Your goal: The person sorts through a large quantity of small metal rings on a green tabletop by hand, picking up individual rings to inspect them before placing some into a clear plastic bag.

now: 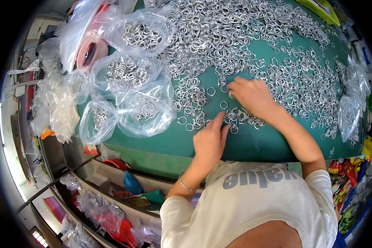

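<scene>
Small silver metal rings lie loose in heaps over a green table. My left hand rests low over the table with its index finger stretched forward and its thumb apart. Just beyond that fingertip lies a single ring. To the right and farther in, my right hand has its fingers bent down together at the edge of the big heap. Whatever is between those fingertips is too small to make out. A little cluster of rings sits between my two hands, below the right wrist.
Clear plastic bags holding rings stand along the left, by a pink container. Another bag lies at the right edge. A yellow-green tray is at the far right. Below the table, open compartments hold bags and a red basket.
</scene>
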A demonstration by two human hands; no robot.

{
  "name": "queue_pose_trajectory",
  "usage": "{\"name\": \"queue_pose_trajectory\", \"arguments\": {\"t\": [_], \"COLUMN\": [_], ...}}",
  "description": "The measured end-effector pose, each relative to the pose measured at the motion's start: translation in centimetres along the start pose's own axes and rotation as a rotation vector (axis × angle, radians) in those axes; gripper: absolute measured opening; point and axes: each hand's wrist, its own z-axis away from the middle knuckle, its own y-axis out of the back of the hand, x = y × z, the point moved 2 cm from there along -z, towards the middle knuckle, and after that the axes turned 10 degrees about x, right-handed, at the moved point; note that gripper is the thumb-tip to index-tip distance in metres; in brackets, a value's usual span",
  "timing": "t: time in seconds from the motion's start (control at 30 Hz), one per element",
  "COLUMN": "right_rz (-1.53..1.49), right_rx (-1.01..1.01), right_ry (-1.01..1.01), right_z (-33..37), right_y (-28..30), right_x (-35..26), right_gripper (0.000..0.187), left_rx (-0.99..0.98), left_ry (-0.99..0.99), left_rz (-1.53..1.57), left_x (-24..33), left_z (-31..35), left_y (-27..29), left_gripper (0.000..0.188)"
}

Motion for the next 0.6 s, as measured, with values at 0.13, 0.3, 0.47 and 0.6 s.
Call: {"name": "queue_pose_trajectory", "arguments": {"t": [0.13, 0.3, 0.47, 0.6], "right_rz": [0.088, -0.043, -0.003, -0.249], "right_rx": [0.072, -0.002, -0.060, 0.019], "right_ry": [-0.131, -0.054, -0.070, -0.066], "right_z": [0.7, 1.7, 1.4, 1.3], "right_y": [2.1, 1.2, -1.3, -1.8], "right_x": [2.0, -1.1, -2.1, -1.0], "right_gripper": [0.012, 0.022, 0.023, 0.014], "left_rx": [-0.054, 0.020, 0.158, 0.141], "left_ry": [-0.080, 0.052, 0.112, 0.116], "left_rz": [0.094, 0.161, 0.099, 0.066], "left_x": [-1.0, -0.3, -1.3, -1.6], "left_z": [1.2, 1.5, 0.6, 0.6], "left_y": [0.1, 0.0, 0.2, 0.5], "left_gripper": [0.029, 0.023, 0.027, 0.029]}}
